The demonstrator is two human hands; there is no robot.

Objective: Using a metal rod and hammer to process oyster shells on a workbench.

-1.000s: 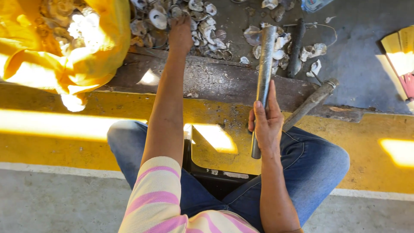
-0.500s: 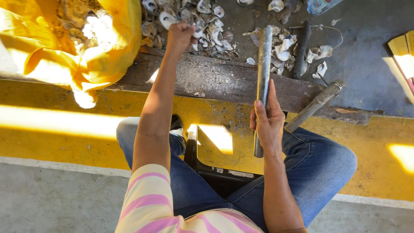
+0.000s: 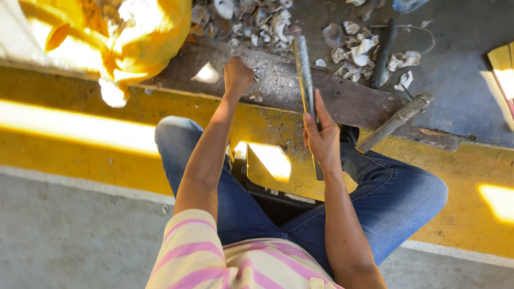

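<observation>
I sit with jeans-clad knees apart over a dark wooden plank (image 3: 342,99). My left hand (image 3: 237,76) is closed around a small greyish shell, resting it on the plank. A long grey metal rod (image 3: 303,75) stands in my right hand (image 3: 320,134), which grips it near its lower end; the rod's upper tip points toward the heap of oyster shells (image 3: 251,18) beyond the plank.
A yellow sack (image 3: 134,37) lies open at the upper left. More loose shells (image 3: 364,48) and a dark tool (image 3: 383,53) lie on the grey floor. A hammer-like metal bar (image 3: 396,120) leans on the plank's right end. A yellow painted strip (image 3: 80,134) runs under my legs.
My left hand has come back from the shell heap to the plank, closed on a shell. My right hand has kept its hold on the rod.
</observation>
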